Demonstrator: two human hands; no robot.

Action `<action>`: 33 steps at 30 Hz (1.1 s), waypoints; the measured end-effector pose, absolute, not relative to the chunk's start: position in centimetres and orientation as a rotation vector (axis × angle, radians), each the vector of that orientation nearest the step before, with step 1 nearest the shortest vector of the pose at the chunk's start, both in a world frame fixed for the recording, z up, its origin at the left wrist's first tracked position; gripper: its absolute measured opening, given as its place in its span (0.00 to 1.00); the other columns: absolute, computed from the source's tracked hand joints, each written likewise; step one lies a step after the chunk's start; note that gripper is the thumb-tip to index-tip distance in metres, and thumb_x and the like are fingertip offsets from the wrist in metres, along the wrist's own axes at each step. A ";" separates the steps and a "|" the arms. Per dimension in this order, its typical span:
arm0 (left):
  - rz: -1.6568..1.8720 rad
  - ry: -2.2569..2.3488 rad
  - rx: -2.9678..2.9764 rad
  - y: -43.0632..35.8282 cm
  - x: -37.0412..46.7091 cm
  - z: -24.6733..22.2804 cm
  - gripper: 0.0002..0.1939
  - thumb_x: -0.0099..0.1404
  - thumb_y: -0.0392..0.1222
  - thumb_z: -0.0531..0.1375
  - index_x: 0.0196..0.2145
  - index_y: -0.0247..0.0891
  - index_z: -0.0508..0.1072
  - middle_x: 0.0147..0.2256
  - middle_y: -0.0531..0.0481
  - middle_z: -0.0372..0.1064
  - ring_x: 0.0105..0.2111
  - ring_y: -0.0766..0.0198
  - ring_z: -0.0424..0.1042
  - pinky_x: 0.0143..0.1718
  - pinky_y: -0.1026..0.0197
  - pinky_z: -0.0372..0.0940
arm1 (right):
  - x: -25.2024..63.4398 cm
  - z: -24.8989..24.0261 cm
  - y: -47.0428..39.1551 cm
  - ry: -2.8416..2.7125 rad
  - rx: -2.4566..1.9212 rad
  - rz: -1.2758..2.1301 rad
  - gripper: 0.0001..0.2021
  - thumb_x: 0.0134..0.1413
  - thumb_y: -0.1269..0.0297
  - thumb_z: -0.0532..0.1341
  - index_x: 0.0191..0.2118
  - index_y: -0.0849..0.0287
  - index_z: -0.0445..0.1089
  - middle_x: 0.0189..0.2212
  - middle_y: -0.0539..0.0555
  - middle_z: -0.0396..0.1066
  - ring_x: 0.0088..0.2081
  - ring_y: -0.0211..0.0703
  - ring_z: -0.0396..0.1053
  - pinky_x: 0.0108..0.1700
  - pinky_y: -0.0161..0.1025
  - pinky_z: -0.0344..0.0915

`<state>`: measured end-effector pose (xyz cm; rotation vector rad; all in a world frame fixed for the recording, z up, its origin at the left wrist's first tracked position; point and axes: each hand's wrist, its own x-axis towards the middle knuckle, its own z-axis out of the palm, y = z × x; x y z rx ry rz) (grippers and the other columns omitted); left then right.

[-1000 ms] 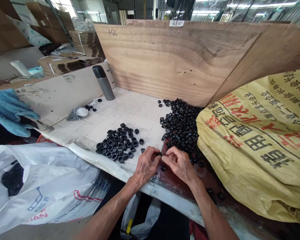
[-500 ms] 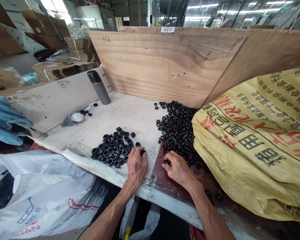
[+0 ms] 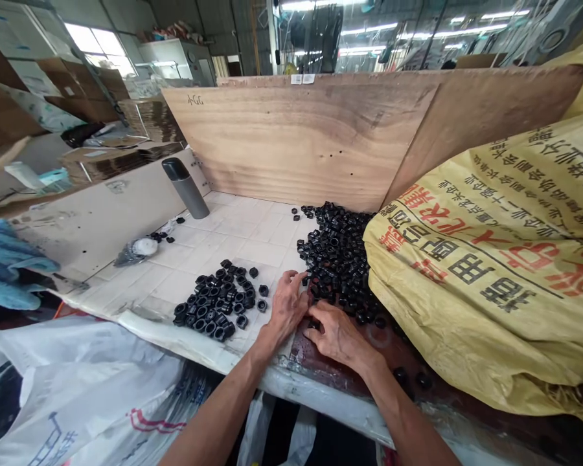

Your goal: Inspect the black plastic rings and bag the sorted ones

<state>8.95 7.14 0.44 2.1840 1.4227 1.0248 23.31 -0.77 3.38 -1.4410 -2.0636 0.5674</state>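
Observation:
My right hand (image 3: 337, 331) is closed in a pinch over the dark red board (image 3: 308, 353), with a small black plastic nut (image 3: 314, 323) at the thumb and index finger. My left hand (image 3: 287, 303) sits just beside it, fingers curled and bent toward the edge of the large heap of black nuts (image 3: 340, 249); its fingertips are partly hidden, so what they hold does not show. Farther left, a smaller group of black nuts (image 3: 206, 304) lies on the pale tabletop (image 3: 252, 249), many with their round openings facing up.
A yellow woven sack (image 3: 457, 272) leans over the right side. Wooden boards (image 3: 291, 139) wall the back. A grey flask (image 3: 190, 194) stands at the far left corner, near a small plastic bag (image 3: 136, 251). White plastic bags (image 3: 92, 388) hang at the front left; a blue cloth (image 3: 12, 262) is beyond.
My left hand has moved right, away from the smaller group to the heap's edge beside my right hand. Loose nuts now show where it was. The view has tilted up slightly.

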 end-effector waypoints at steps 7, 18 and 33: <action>0.920 1.302 1.909 7.4 7.8 2.1 0.13 0.63 0.36 0.62 0.46 0.40 0.76 0.37 0.48 0.75 0.38 0.58 0.74 0.45 0.55 0.68 | 24.1 1.8 0.1 -1.746 -1.657 0.437 0.07 0.52 0.72 0.61 0.39 0.59 0.69 0.35 0.56 0.71 0.37 0.47 0.71 0.42 0.42 0.68; 0.980 0.727 0.716 2.5 5.0 3.2 0.19 0.53 0.37 0.73 0.43 0.34 0.78 0.39 0.46 0.79 0.38 0.62 0.78 0.49 0.60 0.68 | 24.0 4.3 0.0 -1.301 -1.219 1.052 0.13 0.57 0.60 0.63 0.46 0.56 0.76 0.46 0.56 0.73 0.40 0.44 0.75 0.46 0.42 0.73; 1.034 0.758 0.816 2.4 5.3 3.3 0.15 0.54 0.37 0.72 0.40 0.37 0.79 0.41 0.49 0.77 0.41 0.64 0.75 0.49 0.62 0.66 | 23.4 4.1 -0.3 -1.600 -1.241 0.822 0.11 0.63 0.64 0.60 0.49 0.53 0.75 0.45 0.56 0.71 0.42 0.44 0.72 0.45 0.40 0.71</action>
